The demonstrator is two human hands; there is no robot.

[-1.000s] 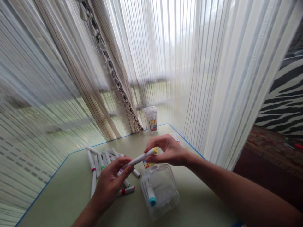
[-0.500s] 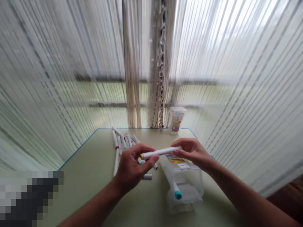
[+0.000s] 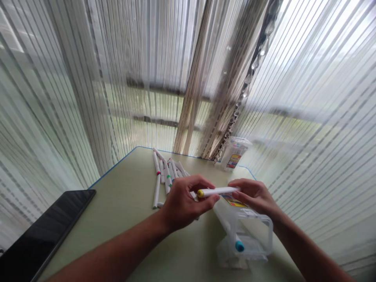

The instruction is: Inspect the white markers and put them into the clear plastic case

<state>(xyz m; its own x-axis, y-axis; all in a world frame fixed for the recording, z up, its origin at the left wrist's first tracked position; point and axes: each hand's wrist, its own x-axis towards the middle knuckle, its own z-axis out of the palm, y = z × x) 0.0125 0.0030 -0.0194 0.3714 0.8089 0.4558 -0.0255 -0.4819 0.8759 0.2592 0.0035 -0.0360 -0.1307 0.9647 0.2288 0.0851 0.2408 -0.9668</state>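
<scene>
Marker [image 3: 221, 191], slim, white, yellow at one end

Over on the left side of the pale green table [image 3: 126, 188] I see a flat device [image 3: 47, 235], its glossy black face upward. Blue trim [image 3: 114, 168] runs along the tabletop's edge. Stringy curtains [image 3: 141, 51] hang all around, daylight coming through, with a bunch of tan cords [image 3: 190, 98] and a beaded strand [image 3: 248, 80] ending near a clear upright case [image 3: 227, 154] with a yellow-topped label.
</scene>
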